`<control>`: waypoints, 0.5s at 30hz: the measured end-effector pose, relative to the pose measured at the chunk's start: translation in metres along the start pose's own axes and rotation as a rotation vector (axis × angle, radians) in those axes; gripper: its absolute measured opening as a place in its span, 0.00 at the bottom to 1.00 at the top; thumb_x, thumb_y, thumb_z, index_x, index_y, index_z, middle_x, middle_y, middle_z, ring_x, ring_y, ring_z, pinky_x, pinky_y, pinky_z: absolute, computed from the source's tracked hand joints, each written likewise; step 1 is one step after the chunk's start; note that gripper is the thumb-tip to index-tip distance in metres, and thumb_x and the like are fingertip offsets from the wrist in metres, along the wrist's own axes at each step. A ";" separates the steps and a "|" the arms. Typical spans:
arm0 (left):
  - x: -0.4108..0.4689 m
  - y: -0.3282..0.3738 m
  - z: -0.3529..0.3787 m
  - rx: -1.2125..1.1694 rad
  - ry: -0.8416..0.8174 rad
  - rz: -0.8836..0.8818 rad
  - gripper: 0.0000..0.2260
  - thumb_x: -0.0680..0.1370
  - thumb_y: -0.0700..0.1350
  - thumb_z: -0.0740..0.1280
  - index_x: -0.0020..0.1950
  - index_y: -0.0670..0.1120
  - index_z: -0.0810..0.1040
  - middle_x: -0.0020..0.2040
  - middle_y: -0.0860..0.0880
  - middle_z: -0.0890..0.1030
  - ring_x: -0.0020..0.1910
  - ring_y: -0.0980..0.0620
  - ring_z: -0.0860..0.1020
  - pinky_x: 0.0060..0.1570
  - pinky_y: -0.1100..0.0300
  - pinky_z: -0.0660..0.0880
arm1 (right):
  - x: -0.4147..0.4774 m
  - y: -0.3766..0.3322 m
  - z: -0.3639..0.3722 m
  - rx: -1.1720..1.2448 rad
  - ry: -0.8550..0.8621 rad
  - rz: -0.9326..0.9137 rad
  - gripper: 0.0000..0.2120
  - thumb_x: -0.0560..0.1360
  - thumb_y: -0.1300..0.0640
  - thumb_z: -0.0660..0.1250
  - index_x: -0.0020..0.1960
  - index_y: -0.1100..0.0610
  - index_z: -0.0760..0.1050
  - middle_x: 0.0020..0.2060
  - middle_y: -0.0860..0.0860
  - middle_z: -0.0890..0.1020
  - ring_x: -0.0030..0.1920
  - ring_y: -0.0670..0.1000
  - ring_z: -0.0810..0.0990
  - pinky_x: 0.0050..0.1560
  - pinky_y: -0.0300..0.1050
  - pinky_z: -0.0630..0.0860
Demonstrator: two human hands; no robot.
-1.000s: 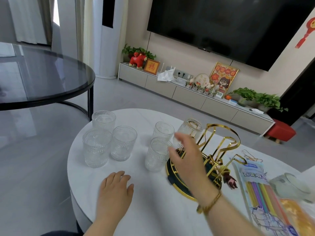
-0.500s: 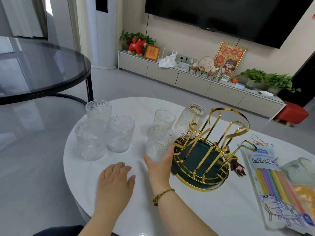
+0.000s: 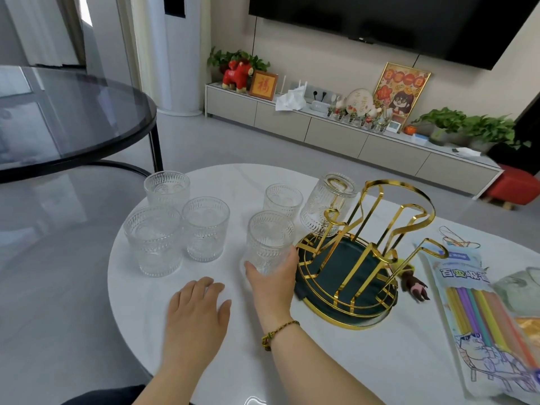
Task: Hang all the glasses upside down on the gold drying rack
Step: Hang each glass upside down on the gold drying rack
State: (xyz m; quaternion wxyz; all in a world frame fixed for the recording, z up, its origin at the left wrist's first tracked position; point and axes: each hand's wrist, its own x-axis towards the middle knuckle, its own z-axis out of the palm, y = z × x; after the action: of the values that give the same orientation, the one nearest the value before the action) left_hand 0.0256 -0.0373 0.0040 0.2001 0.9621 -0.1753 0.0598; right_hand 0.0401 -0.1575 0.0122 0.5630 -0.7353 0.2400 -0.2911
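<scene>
A gold drying rack point(image 3: 377, 229) with a dark green base stands on the white table point(image 3: 336, 361). One ribbed glass point(image 3: 327, 204) hangs upside down on its left arm. My right hand point(image 3: 274, 283) grips the base of an upright glass point(image 3: 270, 239) just left of the rack. Another upright glass point(image 3: 282, 200) stands behind it. Three more upright glasses sit in a group at the left: a near one point(image 3: 153, 241), a middle one point(image 3: 205, 228) and a far one point(image 3: 166, 190). My left hand point(image 3: 197, 309) rests flat on the table, fingers apart.
A pack of coloured straws point(image 3: 479, 314) lies at the right, with a small brown figure point(image 3: 413, 283) beside the rack and another glass object point(image 3: 520, 285) at the far right edge. A dark glass round table point(image 3: 67, 121) stands to the left.
My right hand drew back from the hung glass on the rack and closed around the nearest upright glass. The left hand stayed flat on the table. The view shifted down a little.
</scene>
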 end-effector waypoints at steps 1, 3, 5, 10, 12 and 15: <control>0.000 -0.001 0.002 -0.034 0.005 -0.030 0.08 0.69 0.44 0.70 0.45 0.42 0.81 0.47 0.42 0.84 0.49 0.39 0.81 0.48 0.43 0.77 | -0.004 -0.002 -0.003 -0.001 -0.024 -0.007 0.32 0.61 0.59 0.74 0.58 0.45 0.61 0.53 0.43 0.70 0.53 0.42 0.69 0.51 0.27 0.68; -0.001 0.001 0.002 -0.088 -0.006 -0.071 0.10 0.70 0.43 0.70 0.50 0.41 0.80 0.53 0.41 0.82 0.56 0.39 0.77 0.55 0.42 0.73 | -0.012 -0.012 -0.013 0.000 -0.058 -0.033 0.34 0.61 0.57 0.74 0.61 0.47 0.61 0.56 0.45 0.71 0.57 0.43 0.69 0.56 0.36 0.70; 0.000 0.003 0.001 -0.120 -0.033 -0.091 0.12 0.75 0.45 0.65 0.57 0.44 0.77 0.60 0.45 0.77 0.63 0.43 0.71 0.63 0.48 0.65 | -0.019 -0.026 -0.029 -0.047 -0.086 -0.116 0.33 0.61 0.55 0.73 0.59 0.42 0.60 0.52 0.37 0.70 0.55 0.36 0.68 0.52 0.28 0.69; -0.003 0.003 -0.004 -0.279 -0.034 -0.152 0.12 0.75 0.41 0.64 0.57 0.41 0.76 0.62 0.43 0.76 0.64 0.43 0.70 0.65 0.51 0.61 | -0.025 -0.074 -0.089 -0.158 -0.193 -0.312 0.36 0.59 0.48 0.71 0.53 0.26 0.51 0.50 0.28 0.63 0.54 0.24 0.60 0.41 0.15 0.64; -0.005 0.013 -0.010 -0.381 -0.026 -0.164 0.10 0.74 0.36 0.64 0.55 0.38 0.77 0.60 0.39 0.77 0.61 0.39 0.72 0.62 0.48 0.65 | -0.026 -0.091 -0.115 -0.186 -0.211 -0.347 0.35 0.58 0.47 0.71 0.53 0.27 0.52 0.51 0.31 0.65 0.54 0.24 0.61 0.41 0.15 0.64; -0.002 0.041 -0.028 -0.524 0.045 -0.102 0.10 0.75 0.35 0.62 0.56 0.40 0.77 0.61 0.41 0.76 0.62 0.42 0.72 0.63 0.51 0.65 | -0.019 -0.114 -0.149 -0.197 -0.163 -0.385 0.34 0.59 0.49 0.73 0.57 0.34 0.57 0.51 0.36 0.68 0.53 0.28 0.66 0.36 0.22 0.71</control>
State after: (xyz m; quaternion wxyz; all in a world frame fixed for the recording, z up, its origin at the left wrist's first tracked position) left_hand 0.0080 -0.0610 0.0442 0.4489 0.8835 -0.1315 0.0235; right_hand -0.0746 -0.2189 0.1487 0.4401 -0.8401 0.0762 -0.3078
